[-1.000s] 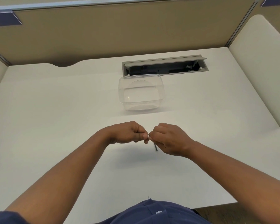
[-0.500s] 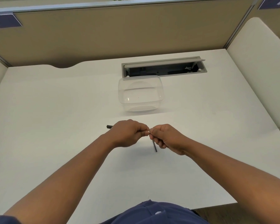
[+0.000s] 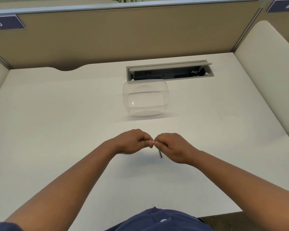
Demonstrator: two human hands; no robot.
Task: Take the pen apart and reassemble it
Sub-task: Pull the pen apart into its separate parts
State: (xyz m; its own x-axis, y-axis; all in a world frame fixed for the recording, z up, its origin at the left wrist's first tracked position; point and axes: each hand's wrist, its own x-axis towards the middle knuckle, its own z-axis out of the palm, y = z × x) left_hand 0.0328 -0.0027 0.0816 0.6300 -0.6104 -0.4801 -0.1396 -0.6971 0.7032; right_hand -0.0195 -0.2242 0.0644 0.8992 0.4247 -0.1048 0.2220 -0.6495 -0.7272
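The thin dark pen [image 3: 160,153] is held just above the white table [image 3: 57,130], in front of the clear plastic tub [image 3: 145,97]; most of it is hidden inside the two fists, and only a short dark end is seen poking down below the right hand [image 3: 173,147]. The left hand [image 3: 133,141] is curled tight, and its thumb and finger are pinched on a tiny pale tip right where the two hands meet; the right hand is closed around the pen.

It looks as if a part is being twisted or pulled at the join, though which part cannot be told; to do it well, one side should be kept steady while the other is turned slowly; the pull should be kept straight, so nothing bends; small bits may pop out, so the hands are best kept low over the table; loose parts could be put in the tub.
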